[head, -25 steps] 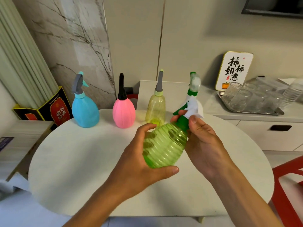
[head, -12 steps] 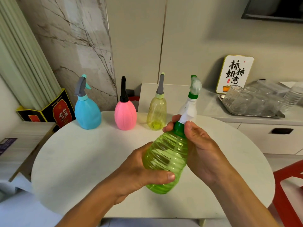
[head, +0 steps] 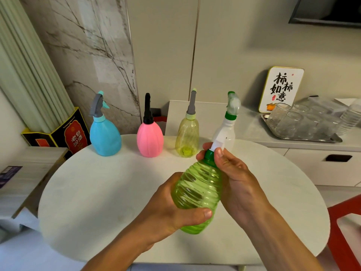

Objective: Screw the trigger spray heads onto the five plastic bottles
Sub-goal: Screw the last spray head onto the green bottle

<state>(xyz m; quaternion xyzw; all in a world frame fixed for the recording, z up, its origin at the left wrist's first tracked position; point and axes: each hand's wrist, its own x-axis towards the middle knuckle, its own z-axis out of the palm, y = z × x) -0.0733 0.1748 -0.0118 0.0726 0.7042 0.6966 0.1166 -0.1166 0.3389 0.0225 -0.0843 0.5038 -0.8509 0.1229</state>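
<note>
Two hands hold the green bottle (head: pixel 197 194) above the table (head: pixel 97 192), tilted away. The left hand (head: pixel 172 210) wraps its belly, thumb across the front. The right hand (head: pixel 232 177) pinches the green collar (head: pixel 210 155), fingers closed around it. Behind stand four capped bottles: blue (head: pixel 104 137), pink (head: pixel 150 138), yellow (head: pixel 187 136), white (head: pixel 226 132).

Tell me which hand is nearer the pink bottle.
Left. The left hand grips the green bottle on the side toward the pink bottle; the right hand is at the green collar, farther right.
</note>
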